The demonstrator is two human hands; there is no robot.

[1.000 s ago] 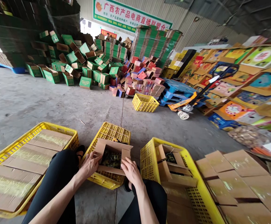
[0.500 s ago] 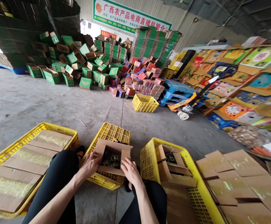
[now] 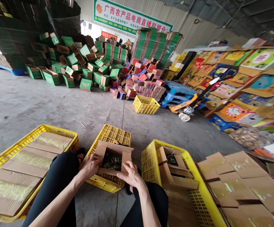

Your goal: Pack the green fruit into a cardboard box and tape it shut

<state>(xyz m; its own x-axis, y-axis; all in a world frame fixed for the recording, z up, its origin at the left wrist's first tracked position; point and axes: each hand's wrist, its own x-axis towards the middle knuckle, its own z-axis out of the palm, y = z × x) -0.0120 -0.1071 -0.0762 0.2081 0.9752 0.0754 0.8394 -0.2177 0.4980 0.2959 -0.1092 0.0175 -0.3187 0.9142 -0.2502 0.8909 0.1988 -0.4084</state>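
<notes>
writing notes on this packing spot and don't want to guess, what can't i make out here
All in the head view:
- Contents of the open box: dark and patterned; flaps and shade hide their full shape and number.
- Insides of the taped boxes, left: closed tops hide them.
- Lower-right cartons: the bottom edge cuts off the nearest.
- Banner: its lowest line is too small to read.

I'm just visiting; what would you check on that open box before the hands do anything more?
1. Left hand on the box: ok, at its left side.
2. Right hand on the box: ok, at its near right corner.
3. Box on the middle yellow crate: ok, resting on top.
4. Flaps folded shut: not ok, they stand open.
5. What the dark patterned contents are: cannot tell.
</notes>
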